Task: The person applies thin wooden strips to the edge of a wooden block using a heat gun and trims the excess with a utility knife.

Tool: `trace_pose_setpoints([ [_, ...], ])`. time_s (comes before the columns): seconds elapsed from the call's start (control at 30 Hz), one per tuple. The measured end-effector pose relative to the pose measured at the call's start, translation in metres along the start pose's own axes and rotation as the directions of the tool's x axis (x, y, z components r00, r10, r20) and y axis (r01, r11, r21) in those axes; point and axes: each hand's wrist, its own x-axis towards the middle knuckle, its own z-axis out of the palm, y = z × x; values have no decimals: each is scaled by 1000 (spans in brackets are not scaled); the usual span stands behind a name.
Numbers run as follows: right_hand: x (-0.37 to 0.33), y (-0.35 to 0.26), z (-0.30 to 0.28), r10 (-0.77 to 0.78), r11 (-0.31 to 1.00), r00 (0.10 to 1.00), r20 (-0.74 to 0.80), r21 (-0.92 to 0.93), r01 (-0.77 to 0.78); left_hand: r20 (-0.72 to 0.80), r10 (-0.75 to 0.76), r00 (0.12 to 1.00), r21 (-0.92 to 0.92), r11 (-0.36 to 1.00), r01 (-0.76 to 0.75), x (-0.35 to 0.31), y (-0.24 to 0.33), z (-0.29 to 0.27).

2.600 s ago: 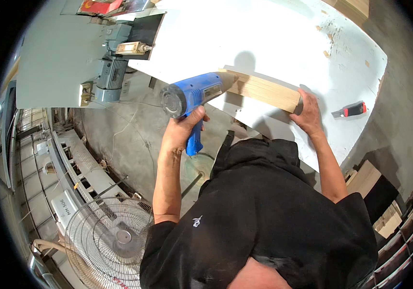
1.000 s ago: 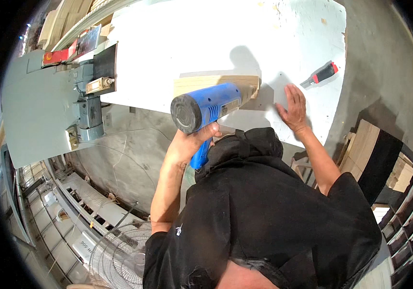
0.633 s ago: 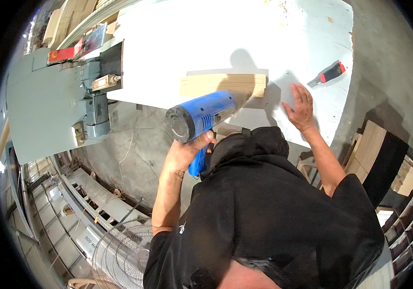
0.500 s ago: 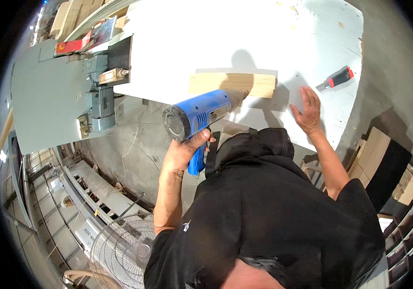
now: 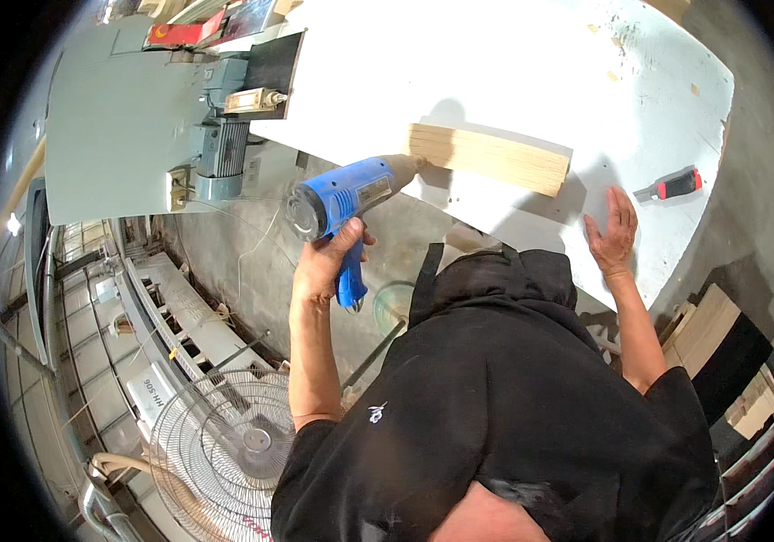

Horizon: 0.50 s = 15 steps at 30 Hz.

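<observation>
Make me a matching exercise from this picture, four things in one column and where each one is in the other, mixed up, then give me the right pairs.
Things:
1. blue gun-shaped tool
2. wooden piece
3. red-and-black hand tool
4. wire-caged fan

Places:
A. on the white tabletop, right of the right hand
B. at the picture's lower left
C. in the left hand
D. on the white tabletop, left of the right hand

Pairs: 1-C, 2-D, 3-A, 4-B
</observation>
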Motion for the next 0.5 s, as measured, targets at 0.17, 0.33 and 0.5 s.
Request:
trace_pose_setpoints([
  [0.17,1,-1,-2,-5,1000,1000,22,-25,6,-131,9,991,5,1000,-9,-1,-6,-7],
  [0.33,2,-1,-1,-7,999,1000,10,-41,7,-74,-75,994,35,996,78,-6,-11,14],
  [0.5,5,-7,-6,-1,999,1000,25,-33,1,152,-89,984,-13,996,92,-17,-11,58],
])
